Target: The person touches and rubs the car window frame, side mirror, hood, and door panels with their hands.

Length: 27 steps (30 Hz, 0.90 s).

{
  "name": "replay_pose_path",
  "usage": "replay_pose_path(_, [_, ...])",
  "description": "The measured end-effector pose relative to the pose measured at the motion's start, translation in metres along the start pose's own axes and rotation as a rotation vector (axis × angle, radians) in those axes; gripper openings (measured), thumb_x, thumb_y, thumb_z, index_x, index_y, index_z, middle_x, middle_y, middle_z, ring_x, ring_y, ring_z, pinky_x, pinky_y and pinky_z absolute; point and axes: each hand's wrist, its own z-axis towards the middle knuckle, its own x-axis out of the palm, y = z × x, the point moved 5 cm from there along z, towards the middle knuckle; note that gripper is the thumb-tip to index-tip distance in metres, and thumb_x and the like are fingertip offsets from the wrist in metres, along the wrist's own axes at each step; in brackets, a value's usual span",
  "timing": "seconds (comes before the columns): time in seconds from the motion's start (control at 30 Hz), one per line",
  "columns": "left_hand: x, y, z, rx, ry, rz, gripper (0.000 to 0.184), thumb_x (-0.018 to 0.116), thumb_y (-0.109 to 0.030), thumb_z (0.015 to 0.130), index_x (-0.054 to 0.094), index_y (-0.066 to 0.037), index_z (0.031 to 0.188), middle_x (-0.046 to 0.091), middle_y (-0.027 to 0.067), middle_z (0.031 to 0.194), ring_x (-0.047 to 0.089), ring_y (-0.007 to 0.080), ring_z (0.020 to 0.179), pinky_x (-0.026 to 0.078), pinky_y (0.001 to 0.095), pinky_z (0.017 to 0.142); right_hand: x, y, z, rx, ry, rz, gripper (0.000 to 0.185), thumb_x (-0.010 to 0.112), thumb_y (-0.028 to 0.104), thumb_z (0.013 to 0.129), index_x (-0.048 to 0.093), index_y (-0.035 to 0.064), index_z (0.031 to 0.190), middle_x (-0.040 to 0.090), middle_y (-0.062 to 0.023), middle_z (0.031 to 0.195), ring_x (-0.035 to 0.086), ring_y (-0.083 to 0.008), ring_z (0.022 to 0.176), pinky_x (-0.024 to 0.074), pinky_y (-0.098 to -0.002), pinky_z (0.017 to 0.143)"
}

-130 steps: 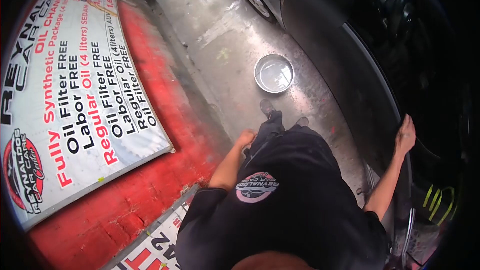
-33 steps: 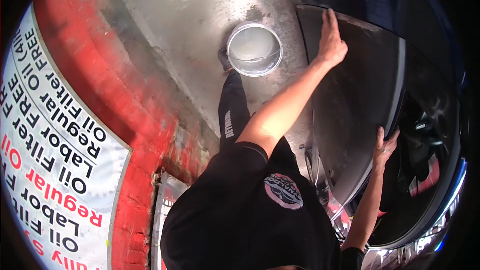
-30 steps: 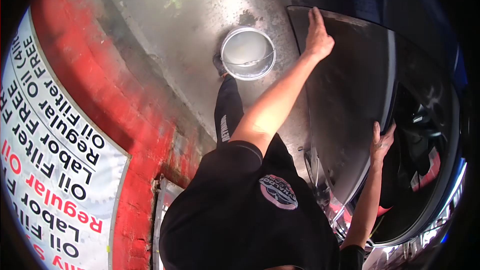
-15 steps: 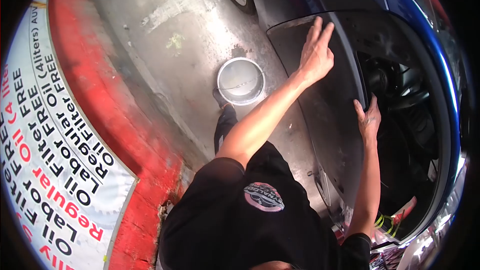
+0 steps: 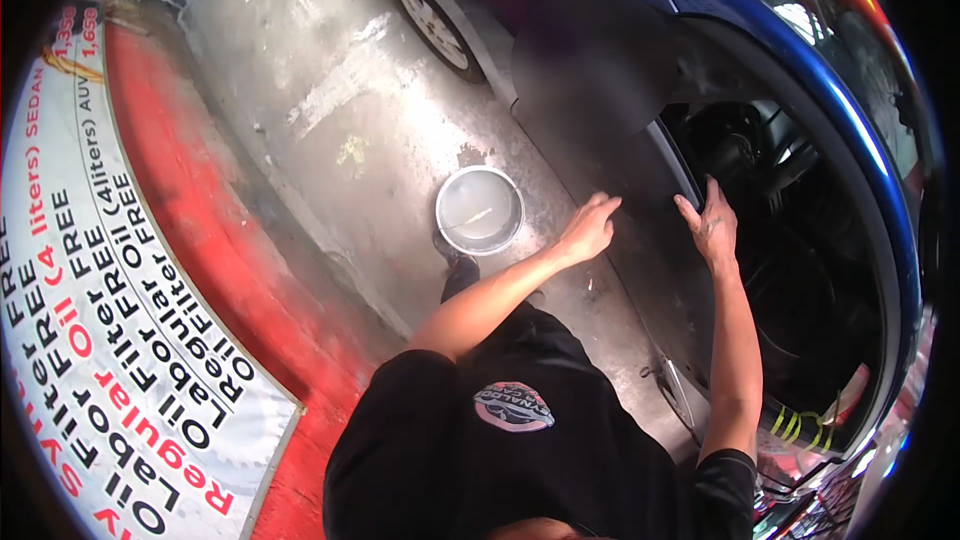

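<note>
Beside me is the dark outer panel of a car door [image 5: 640, 270], its window down. My left hand [image 5: 588, 230] is over this panel at its lower side, fingers loosely bent, with nothing visible in them. Whether the fingertips touch the panel I cannot tell. My right hand [image 5: 714, 230] straddles the window sill [image 5: 678, 162], thumb on the outer side and fingers toward the inside of the car. A white round bucket [image 5: 480, 172] holding cloudy liquid stands on the floor by my foot, to the left of the door.
The car's front wheel [image 5: 435, 25] is farther ahead. On the left runs a low red ledge [image 5: 200, 240] with a printed oil-change banner [image 5: 150, 340]. Concrete floor [image 5: 330, 140] lies between. Yellow-green strips [image 5: 800, 428] show near the car's rear opening edge.
My left hand has come back from the door's far edge toward my body, and its stretched fingers have bent. My right hand stays at the window sill. The whole view has shifted.
</note>
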Motion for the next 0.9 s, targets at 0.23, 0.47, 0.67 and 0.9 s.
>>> replay_pose_path(0.23, [0.03,0.054,-0.071,-0.158,0.428,0.3,0.039,0.06,-0.016,0.096,0.066,0.0,0.13,0.065,0.0267,0.128,0.061,0.0456,0.123,0.049,0.0507,0.107,-0.007,-0.003,-0.004,-0.013,-0.038,0.027,0.084,0.064,0.066,0.091,0.053,-0.0027,0.139,0.066,-0.0297,0.117,0.067,-0.0474,0.106,0.0545,-0.0521,0.09])
replay_pose_path(0.47, [0.02,0.0,-0.039,-0.027,0.073,0.279,0.052,0.062,-0.02,0.098,0.053,-0.002,0.146,0.048,0.0295,0.15,0.05,0.046,0.136,0.043,0.0507,0.114,-0.015,-0.012,-0.011,0.005,-0.016,0.088,0.084,0.063,0.065,0.092,0.052,-0.0025,0.14,0.066,-0.0286,0.118,0.065,-0.047,0.109,0.0526,-0.0522,0.093])
replay_pose_path(0.67, [-0.041,-0.18,0.036,0.461,-0.479,0.339,0.069,0.063,-0.009,0.095,0.032,0.005,0.155,0.029,0.0369,0.156,0.035,0.0535,0.143,0.032,0.0527,0.119,-0.016,-0.022,-0.018,-0.048,-0.043,0.099,0.081,0.062,0.066,0.092,0.054,-0.0015,0.136,0.068,-0.0272,0.111,0.068,-0.0449,0.101,0.0555,-0.0509,0.086])
replay_pose_path(0.9, [-0.055,-0.295,0.112,0.407,-0.624,0.442,0.085,0.057,-0.013,0.09,0.016,0.008,0.161,0.012,0.0413,0.163,0.016,0.0542,0.153,0.019,0.0517,0.126,-0.016,-0.039,-0.026,-0.132,-0.148,0.096,0.07,0.065,0.063,0.09,0.059,0.0012,0.121,0.069,-0.0248,0.1,0.072,-0.0404,0.087,0.0587,-0.047,0.075])
